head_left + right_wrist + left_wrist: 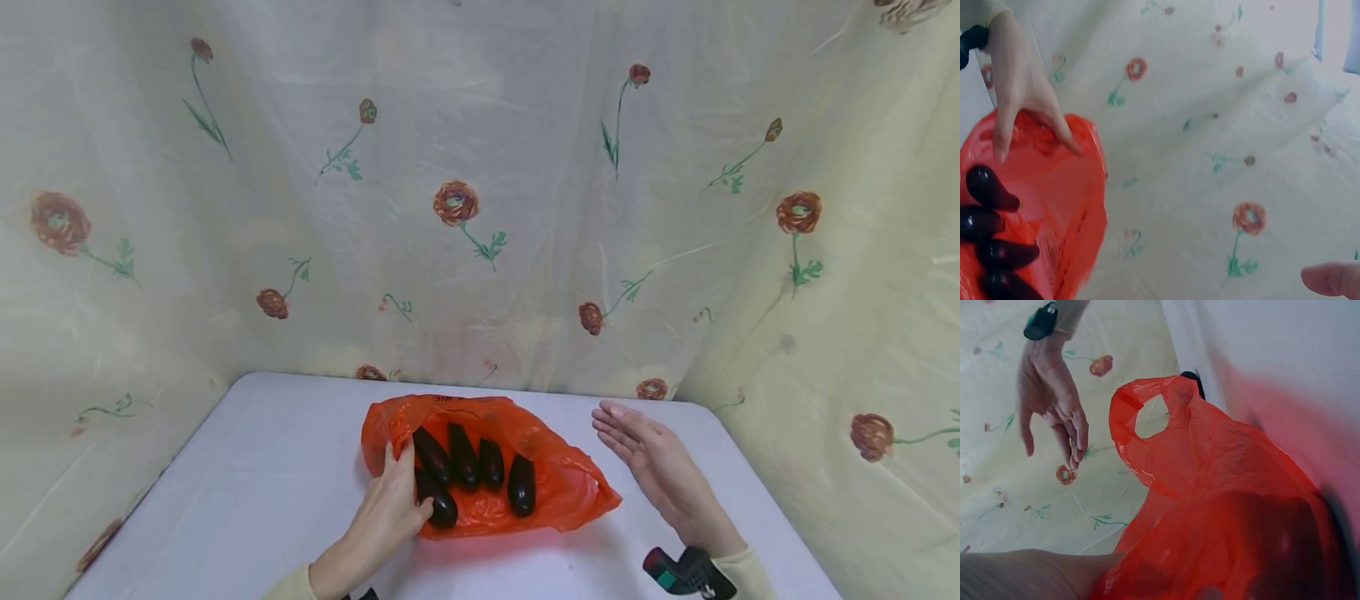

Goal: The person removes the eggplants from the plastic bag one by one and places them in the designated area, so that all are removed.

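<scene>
My hands are well apart; the left hand rests at the near-left edge of an orange-red plastic bag, thumb and forefinger spread, though I cannot tell whether my hidden fingers clutch the film; my right hand is raised beyond the bag's far-right end, clear of it, fingers straight and close together, palm turned toward my left.

Between my hands, the bag lies on its side on the white tabletop, its mouth facing me; just right of my left hand, five glossy dark eggplants show inside it, one right beside my thumb, whether touching I cannot tell; a black device sits at my right wrist; beyond both hands hangs a flowered curtain.
</scene>
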`<act>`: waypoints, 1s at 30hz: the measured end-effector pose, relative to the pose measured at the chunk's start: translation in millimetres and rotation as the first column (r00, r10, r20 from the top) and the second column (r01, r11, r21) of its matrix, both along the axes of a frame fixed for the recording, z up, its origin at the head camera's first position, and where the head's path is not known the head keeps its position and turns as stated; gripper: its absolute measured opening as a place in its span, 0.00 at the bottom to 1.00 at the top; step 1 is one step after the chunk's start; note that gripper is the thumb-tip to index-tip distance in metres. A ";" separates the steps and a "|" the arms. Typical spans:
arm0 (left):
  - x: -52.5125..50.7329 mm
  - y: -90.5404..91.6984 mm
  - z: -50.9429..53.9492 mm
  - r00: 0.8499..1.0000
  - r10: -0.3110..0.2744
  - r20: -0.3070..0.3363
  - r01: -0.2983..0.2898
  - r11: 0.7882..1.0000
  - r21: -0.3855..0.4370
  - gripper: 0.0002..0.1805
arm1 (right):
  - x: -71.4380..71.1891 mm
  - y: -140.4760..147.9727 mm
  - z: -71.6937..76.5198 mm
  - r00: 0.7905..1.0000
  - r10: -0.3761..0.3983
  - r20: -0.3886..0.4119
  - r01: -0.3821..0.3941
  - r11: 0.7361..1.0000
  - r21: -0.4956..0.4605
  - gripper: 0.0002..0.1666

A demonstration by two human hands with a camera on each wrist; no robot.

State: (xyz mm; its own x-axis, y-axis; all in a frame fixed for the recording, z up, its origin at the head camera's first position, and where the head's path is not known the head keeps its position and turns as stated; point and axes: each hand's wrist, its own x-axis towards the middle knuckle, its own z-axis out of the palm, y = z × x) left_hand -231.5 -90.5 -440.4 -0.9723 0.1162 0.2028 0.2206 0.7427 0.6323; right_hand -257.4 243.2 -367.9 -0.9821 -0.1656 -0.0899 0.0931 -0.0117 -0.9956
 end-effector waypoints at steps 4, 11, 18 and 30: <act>0.2 -0.5 -0.3 1.000 0.001 -0.004 -0.001 1.000 0.003 0.47 | 5.8 -9.9 4.0 1.000 0.002 0.013 -0.003 0.999 0.036 0.42; 1.5 -0.1 0.7 1.000 0.008 0.000 -0.008 1.000 0.000 0.47 | 16.2 -20.9 7.7 1.000 0.020 -0.004 -0.019 0.999 0.039 0.39; 1.7 0.7 2.1 1.000 0.009 0.017 -0.010 1.000 0.009 0.47 | 23.9 -31.7 9.2 0.995 0.100 -0.001 -0.100 0.993 -0.066 0.36; 0.1 0.2 3.2 1.000 0.003 0.015 -0.003 1.000 0.017 0.47 | 24.3 -52.2 -4.6 0.981 0.190 0.042 -0.187 0.980 -0.073 0.38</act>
State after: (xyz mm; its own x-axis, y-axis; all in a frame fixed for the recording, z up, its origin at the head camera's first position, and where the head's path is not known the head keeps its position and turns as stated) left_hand -231.3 -90.3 -437.2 -0.9756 0.1098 0.1899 0.2086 0.7323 0.6483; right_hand -233.2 191.0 -372.5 -0.9275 -0.3546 -0.1186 0.1481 -0.0572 -0.9873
